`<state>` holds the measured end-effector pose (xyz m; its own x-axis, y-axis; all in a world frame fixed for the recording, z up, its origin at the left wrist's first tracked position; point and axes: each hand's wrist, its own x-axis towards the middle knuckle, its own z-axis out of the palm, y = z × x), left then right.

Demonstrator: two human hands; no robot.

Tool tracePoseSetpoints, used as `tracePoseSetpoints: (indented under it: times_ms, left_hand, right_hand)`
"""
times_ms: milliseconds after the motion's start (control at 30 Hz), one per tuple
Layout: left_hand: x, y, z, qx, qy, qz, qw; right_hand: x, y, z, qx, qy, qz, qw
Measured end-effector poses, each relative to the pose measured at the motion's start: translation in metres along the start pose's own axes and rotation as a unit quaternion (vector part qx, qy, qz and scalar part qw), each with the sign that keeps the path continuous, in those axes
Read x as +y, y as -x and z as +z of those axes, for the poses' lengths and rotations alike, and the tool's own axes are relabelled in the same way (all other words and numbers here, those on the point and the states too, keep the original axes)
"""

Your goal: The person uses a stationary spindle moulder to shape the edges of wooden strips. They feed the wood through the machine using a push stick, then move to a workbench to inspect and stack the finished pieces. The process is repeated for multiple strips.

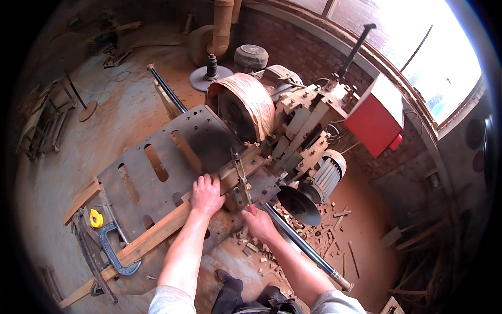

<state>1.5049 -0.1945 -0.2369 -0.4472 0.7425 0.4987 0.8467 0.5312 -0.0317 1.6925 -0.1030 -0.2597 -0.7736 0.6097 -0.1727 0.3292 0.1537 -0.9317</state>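
Observation:
My left hand [206, 195] lies on wood at the right part of a slotted metal machine table [172, 152], its fingers bent over the piece. My right hand [260, 224] is closed round the red handle of a toggle clamp [241, 175]. That clamp's lever runs up over a wooden block [238, 170] on the table. A long wooden strip [162, 227] stretches from beside my left hand toward the lower left. What lies under my left palm is hidden.
A grey-blue C-clamp [112, 251] and a yellow tape measure [96, 218] are at the table's left end. Beyond stand a covered drum [251, 99] and a red box [376, 115]. A dark disc [299, 205] sits beside a motor [327, 175], above scattered wood offcuts [329, 230].

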Motion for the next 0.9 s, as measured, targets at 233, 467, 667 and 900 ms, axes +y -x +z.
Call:
tracePoseSetpoints:
  times_ms: [233,467,667,900]
  left_hand:
    - [-0.027,-0.004,-0.003,-0.018,0.007,-0.047,0.999]
    - [-0.063,-0.024,-0.001,-0.037,0.022,-0.075,0.996]
    - [-0.116,-0.052,0.008,-0.053,0.01,-0.073,0.996]
    - [-0.187,-0.082,0.021,-0.054,0.003,-0.062,0.997]
  right_hand:
    - [-0.009,-0.03,0.017,-0.041,0.019,0.021,0.999]
    - [-0.049,-0.053,0.03,-0.046,0.018,0.051,0.997]
    - [-0.092,-0.095,0.057,-0.054,0.036,0.057,0.996]
    - [-0.12,-0.153,0.109,-0.059,0.064,0.02,0.996]
